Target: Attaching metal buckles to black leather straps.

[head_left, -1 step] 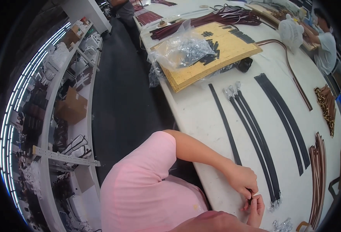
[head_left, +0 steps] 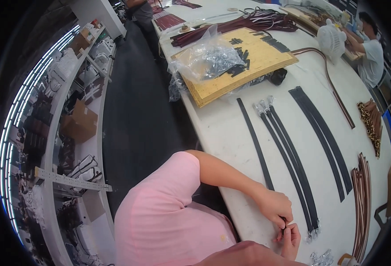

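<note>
Pinching the near end of a black strap at five o'clock on the white bench, left hand and right hand meet, fingers closed on it beside three clasped straps.

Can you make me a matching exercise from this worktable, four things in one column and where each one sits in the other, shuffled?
Things:
1. single black strap
2. white desk fan
3. clear plastic bag of small metal parts
4. brown straps

Places:
A. on the yellow board at the far end of the table
B. near end pinched between the left hand and right hand
C. along the right edge of the table, near side
D. far right, in front of a seated co-worker

Pairs: 1-B, 2-D, 3-A, 4-C
</note>
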Motion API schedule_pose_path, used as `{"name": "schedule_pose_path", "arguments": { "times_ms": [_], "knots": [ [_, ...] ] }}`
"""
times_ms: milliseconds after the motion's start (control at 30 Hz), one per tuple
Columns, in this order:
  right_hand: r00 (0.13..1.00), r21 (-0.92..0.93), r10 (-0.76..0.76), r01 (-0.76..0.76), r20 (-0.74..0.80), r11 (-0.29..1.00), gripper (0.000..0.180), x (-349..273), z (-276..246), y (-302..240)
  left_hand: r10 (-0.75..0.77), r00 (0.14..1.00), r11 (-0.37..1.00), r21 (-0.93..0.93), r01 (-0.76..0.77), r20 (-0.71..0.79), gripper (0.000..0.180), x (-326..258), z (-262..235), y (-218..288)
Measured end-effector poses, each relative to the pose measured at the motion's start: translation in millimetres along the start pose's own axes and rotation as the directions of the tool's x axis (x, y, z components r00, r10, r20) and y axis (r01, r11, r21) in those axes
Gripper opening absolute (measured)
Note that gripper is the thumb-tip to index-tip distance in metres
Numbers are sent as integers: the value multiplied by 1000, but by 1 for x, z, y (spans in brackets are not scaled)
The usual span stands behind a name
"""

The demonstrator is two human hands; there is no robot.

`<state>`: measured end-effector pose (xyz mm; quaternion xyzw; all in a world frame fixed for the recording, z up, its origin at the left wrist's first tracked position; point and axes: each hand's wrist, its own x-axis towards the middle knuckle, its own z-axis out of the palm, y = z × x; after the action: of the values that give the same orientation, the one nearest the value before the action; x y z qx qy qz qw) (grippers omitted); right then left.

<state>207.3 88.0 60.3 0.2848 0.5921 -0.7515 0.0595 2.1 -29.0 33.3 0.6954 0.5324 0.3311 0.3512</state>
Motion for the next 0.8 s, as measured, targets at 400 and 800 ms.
{"name": "schedule_pose_path", "arguments": {
  "times_ms": [400,800],
  "knots": [
    [998,-164,-15,26,66,986,18,-1,-2,-1,25,1000,997,73,-26,5,23,-2,1,1],
    [942,-109,-267,249,-203,962,28,4,4,35,72,997,912,-404,-65,1,22,15,15,-18]
  ]
}}
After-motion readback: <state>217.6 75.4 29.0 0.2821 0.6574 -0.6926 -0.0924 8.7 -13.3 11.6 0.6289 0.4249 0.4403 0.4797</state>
